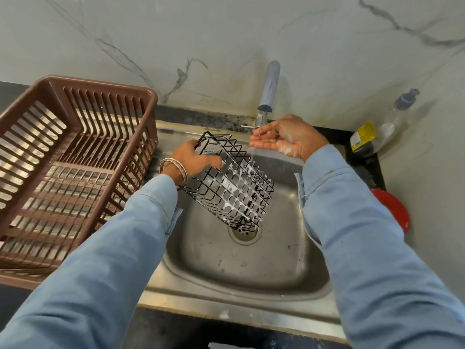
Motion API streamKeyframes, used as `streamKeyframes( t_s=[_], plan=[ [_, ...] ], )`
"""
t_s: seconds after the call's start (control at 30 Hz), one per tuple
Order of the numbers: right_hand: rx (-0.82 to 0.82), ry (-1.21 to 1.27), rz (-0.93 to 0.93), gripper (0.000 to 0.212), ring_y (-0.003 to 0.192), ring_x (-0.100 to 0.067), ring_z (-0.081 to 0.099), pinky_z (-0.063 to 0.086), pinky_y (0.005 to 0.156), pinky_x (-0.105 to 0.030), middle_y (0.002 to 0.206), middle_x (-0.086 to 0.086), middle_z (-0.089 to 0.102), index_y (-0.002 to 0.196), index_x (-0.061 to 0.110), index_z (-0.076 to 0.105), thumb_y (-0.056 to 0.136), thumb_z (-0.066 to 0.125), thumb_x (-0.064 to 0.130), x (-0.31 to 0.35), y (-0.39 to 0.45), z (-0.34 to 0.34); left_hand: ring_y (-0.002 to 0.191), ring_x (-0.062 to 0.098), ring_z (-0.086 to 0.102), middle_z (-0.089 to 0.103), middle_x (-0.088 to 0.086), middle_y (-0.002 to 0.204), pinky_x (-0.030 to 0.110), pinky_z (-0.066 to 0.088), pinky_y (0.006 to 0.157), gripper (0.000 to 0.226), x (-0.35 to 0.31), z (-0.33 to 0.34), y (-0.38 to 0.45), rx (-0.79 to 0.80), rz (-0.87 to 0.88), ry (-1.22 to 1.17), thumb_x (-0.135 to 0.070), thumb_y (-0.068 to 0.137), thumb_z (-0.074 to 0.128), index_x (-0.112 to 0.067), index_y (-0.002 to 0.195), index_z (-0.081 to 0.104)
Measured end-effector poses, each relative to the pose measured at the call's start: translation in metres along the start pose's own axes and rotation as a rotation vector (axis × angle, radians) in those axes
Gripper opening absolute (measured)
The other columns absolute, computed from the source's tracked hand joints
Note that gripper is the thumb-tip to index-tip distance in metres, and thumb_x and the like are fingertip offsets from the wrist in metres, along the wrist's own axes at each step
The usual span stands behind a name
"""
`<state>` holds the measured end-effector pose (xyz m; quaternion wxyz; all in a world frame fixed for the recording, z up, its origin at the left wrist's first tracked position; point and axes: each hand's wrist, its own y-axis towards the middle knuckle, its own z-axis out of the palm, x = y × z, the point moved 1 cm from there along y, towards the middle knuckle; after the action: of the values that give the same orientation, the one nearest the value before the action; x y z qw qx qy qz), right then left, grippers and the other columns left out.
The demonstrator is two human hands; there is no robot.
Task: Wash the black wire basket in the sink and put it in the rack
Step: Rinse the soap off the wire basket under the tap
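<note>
The black wire basket (234, 182) hangs tilted over the steel sink (251, 270), streaked with white soap foam, its lower end near the drain (244, 233). My left hand (193, 159) grips its upper rim at the left. My right hand (284, 137) is cupped palm-up under the tap (268, 89), catching a thin stream of water, with foam on the palm and nothing held. It sits just right of the basket's top, not touching it. The brown plastic rack (75, 157) stands left of the sink.
A clear soap bottle (377, 129) with a yellow label lies on the dark counter at the right. A red dish (392, 210) peeks out behind my right sleeve. A marble wall rises behind the sink.
</note>
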<state>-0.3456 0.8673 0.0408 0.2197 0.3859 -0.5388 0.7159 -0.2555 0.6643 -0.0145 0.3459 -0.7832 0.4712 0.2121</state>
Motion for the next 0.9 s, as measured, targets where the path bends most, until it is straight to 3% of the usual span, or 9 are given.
streamKeyframes(
  t_s=[0.1,0.23,0.53,0.7,0.9],
  plan=[
    [0.065,-0.007,0.019,0.027,0.101,-0.043,0.064,0.055,0.086,-0.042,0.105,-0.036,0.061,0.105,-0.019,0.056,0.089,0.035,-0.015,-0.003,-0.001,0.003,0.121,0.029,0.053,0.054,0.010,0.138,0.037,0.045,0.095,0.098,0.000,-0.001,0.000,-0.006,0.004,0.014,-0.051,0.058,0.077,-0.011,0.141,0.045],
    [0.008,-0.080,0.003,0.020,0.096,-0.039,0.066,0.058,0.076,-0.040,0.107,-0.036,0.061,0.100,-0.019,0.057,0.091,0.040,-0.011,-0.004,0.002,0.005,0.128,0.029,0.047,0.046,0.010,0.145,0.036,0.042,0.098,0.093,0.001,0.000,0.000,-0.022,0.007,-0.004,-0.041,0.069,0.078,-0.008,0.145,0.037],
    [0.077,-0.088,0.027,0.023,0.095,-0.041,0.067,0.057,0.081,-0.041,0.098,-0.034,0.064,0.100,-0.020,0.057,0.089,0.037,-0.015,-0.008,0.004,0.005,0.128,0.030,0.047,0.046,0.012,0.144,0.036,0.042,0.095,0.091,0.001,-0.003,0.001,-0.040,0.012,0.012,-0.041,0.069,0.077,-0.008,0.145,0.038],
    [0.012,-0.125,0.013,0.018,0.089,-0.039,0.069,0.060,0.072,-0.038,0.098,-0.035,0.063,0.098,-0.018,0.058,0.090,0.043,-0.013,-0.008,0.010,0.003,0.128,0.031,0.047,0.046,0.013,0.145,0.038,0.042,0.097,0.093,0.002,-0.004,0.001,-0.032,0.010,0.019,-0.042,0.068,0.077,-0.008,0.145,0.037],
    [0.008,-0.101,0.024,0.023,0.092,-0.039,0.067,0.060,0.070,-0.036,0.104,-0.036,0.062,0.100,-0.019,0.056,0.092,0.035,-0.013,-0.011,0.013,0.002,0.130,0.031,0.045,0.044,0.013,0.146,0.038,0.042,0.097,0.092,0.003,-0.008,0.000,-0.046,0.001,0.005,-0.040,0.070,0.076,-0.007,0.146,0.036]
  ],
)
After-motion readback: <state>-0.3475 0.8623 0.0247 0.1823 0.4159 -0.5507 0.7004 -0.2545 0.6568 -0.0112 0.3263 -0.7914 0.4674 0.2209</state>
